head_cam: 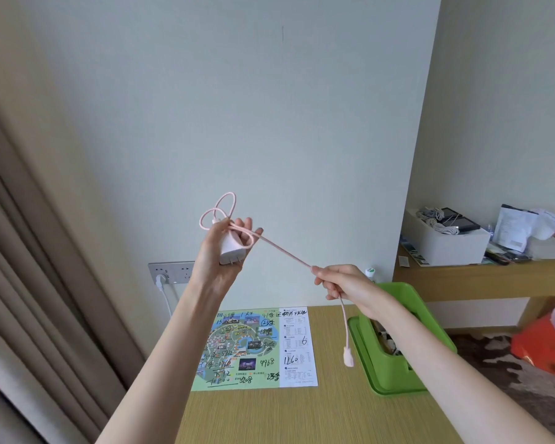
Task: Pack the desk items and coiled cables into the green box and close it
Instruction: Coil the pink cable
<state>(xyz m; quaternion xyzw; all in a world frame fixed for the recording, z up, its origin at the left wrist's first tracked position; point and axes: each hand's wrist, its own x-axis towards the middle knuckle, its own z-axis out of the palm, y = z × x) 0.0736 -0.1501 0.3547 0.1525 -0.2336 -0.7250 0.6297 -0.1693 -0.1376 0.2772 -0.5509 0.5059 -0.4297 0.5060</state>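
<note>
My left hand (pixel 220 251) is raised in front of the wall and holds a pink charger plug (pixel 231 249), with loops of its pink cable (pixel 285 251) wound above and around the fingers. The cable runs taut down to my right hand (pixel 343 282), which pinches it; the cable's end connector (pixel 348 355) dangles below that hand. The green box (pixel 394 363) stands open on the desk at the right, its lid (pixel 407 302) tilted up behind my right forearm, with several items inside, partly hidden.
A printed map sheet (pixel 253 347) with handwriting lies on the wooden desk (pixel 302 418). A wall socket (pixel 170 272) holds a white plug. A curtain (pixel 29 283) hangs left. A shelf (pixel 481 274) at right carries a white box (pixel 446 241) of cables and clutter; a red bag (pixel 545 344) sits below.
</note>
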